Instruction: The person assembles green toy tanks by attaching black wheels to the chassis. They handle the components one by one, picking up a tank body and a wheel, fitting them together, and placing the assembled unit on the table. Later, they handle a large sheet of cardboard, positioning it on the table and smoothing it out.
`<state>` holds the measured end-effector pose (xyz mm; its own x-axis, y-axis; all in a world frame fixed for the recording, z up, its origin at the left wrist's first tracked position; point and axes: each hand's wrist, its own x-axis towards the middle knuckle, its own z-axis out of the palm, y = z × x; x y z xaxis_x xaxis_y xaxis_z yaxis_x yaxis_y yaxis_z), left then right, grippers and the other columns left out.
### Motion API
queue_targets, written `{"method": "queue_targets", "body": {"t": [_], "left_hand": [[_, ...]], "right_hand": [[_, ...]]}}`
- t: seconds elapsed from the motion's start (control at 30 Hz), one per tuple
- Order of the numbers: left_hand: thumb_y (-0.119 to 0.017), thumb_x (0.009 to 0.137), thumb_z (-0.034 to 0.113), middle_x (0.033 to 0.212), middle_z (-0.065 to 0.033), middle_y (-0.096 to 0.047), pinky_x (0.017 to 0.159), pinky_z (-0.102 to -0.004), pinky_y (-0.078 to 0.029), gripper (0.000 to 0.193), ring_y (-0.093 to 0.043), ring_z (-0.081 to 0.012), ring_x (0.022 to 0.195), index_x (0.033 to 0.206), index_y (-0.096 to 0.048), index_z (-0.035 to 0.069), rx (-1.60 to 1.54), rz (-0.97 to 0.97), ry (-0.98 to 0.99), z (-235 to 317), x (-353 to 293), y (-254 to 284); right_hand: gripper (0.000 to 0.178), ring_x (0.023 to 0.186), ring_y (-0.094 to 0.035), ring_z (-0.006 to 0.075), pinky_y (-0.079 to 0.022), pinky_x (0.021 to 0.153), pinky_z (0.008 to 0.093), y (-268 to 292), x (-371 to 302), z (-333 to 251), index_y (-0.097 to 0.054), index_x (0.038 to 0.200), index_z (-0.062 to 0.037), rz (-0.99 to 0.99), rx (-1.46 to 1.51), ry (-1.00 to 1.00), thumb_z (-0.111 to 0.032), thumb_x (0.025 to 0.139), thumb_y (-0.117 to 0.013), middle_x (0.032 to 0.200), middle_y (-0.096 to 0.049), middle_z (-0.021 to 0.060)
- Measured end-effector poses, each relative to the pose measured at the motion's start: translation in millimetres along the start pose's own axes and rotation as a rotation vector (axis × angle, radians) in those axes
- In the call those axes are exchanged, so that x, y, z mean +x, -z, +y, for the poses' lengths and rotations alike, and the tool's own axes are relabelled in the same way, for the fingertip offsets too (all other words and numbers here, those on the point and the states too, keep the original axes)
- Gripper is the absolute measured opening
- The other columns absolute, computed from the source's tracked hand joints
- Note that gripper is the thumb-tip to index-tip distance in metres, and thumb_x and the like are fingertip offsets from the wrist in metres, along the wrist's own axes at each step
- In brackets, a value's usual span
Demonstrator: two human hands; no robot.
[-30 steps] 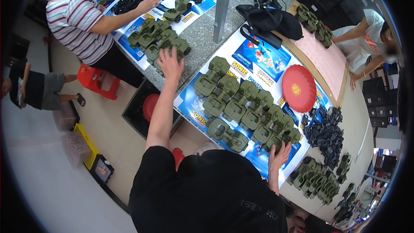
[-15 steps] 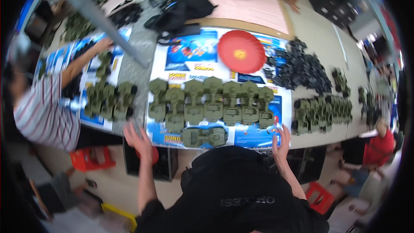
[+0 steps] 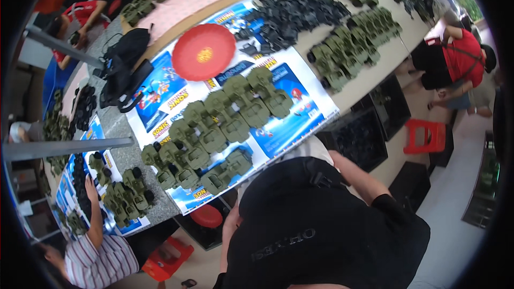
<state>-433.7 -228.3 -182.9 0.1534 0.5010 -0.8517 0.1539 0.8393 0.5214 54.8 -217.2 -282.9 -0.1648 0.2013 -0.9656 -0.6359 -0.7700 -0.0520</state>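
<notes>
My left hand (image 3: pixel 232 218) is down by my waist, below the table's near edge. Most of it, fingers included, is hidden by my black shirt. On the other side, my right hand (image 3: pixel 337 159) is close against my body, its fingers out of sight too. Neither hand visibly holds anything. Before me, olive-green moulded plastic parts (image 3: pixel 234 124) stand in a slanting double row on a blue and white printed sheet (image 3: pixel 316 108). Another green part (image 3: pixel 227 170) lies apart from the row, near the sheet's front edge. Behind the row sits a round red plastic tray (image 3: pixel 204 52).
A heap of small black parts (image 3: pixel 297 13) lies at the back, with more green parts (image 3: pixel 353 48) on its right. A black bag (image 3: pixel 126 69) rests at the far left. A co-worker in a striped shirt (image 3: pixel 101 259) reaches over the left table. Black crates (image 3: pixel 356 142) and a red stool (image 3: pixel 424 136) stand below.
Both my hands have dropped from the table's near edge to my body. My view has swung right, so the table appears tilted. The green parts keep their layout.
</notes>
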Motion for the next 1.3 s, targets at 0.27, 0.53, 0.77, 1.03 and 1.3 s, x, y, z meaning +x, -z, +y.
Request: {"method": "queue_targets", "body": {"t": [0.27,0.53,0.77,1.03,1.3], "left_hand": [[-0.047,0.096,0.023,0.091,-0.0045,-0.061,0.075,-0.0248,-0.046,0.034,-0.056,-0.0115,0.082,0.119,-0.055,0.0,0.146,0.118,-0.486,249,-63,-61],[-0.054,0.081,0.049,0.12,-0.0252,-0.051,0.093,-0.0473,-0.04,0.083,-0.054,-0.0382,0.105,0.137,-0.025,-0.005,0.747,0.546,-0.61,341,136,-200],[-0.059,0.075,0.057,0.127,-0.0235,-0.045,0.088,-0.0503,-0.035,0.097,-0.049,-0.0344,0.113,0.14,-0.017,-0.003,0.932,0.742,-0.434,347,141,-250],[-0.075,0.064,0.048,0.128,-0.0206,-0.044,0.083,-0.0462,-0.043,0.112,-0.06,-0.0341,0.094,0.145,-0.005,0.013,0.871,0.84,-0.284,368,148,-285],[-0.079,0.06,0.044,0.11,-0.0174,-0.053,0.082,-0.0448,-0.046,0.123,-0.059,-0.0335,0.094,0.145,0.004,0.012,0.611,0.822,-0.354,341,154,-278]], "right_hand": [[0.03,0.073,-0.052,0.0072,-0.043,0.065,0.0224,-144,-172,-139,-0.061,0.1,-0.0029,-0.02,-0.74,0.825,-0.028,0.084,-0.063,0.082,-0.059,0.0008],[0.091,0.095,-0.055,0.0235,-0.046,0.08,0.0348,-252,-45,-176,-0.041,0.126,0.0046,0.035,-1.468,1.26,-0.043,0.06,-0.081,0.11,-0.056,0.0182],[0.048,0.067,-0.058,0.0129,-0.046,0.056,0.0276,-235,-96,-218,-0.06,0.105,-0.0013,-0.402,-1.24,0.518,-0.028,0.069,-0.077,0.081,-0.063,0.0048],[0.034,0.088,-0.062,0.0333,-0.049,0.077,0.038,-298,-48,-335,-0.061,0.1,-0.0002,-0.015,-1.574,1.523,-0.023,0.077,-0.068,0.095,-0.063,0.0141],[0.062,0.088,-0.06,0.0358,-0.05,0.07,0.0463,-345,0,-331,-0.038,0.115,-0.0073,0.288,-1.986,1.522,-0.022,0.067,-0.074,0.107,-0.048,0.0154]]}}
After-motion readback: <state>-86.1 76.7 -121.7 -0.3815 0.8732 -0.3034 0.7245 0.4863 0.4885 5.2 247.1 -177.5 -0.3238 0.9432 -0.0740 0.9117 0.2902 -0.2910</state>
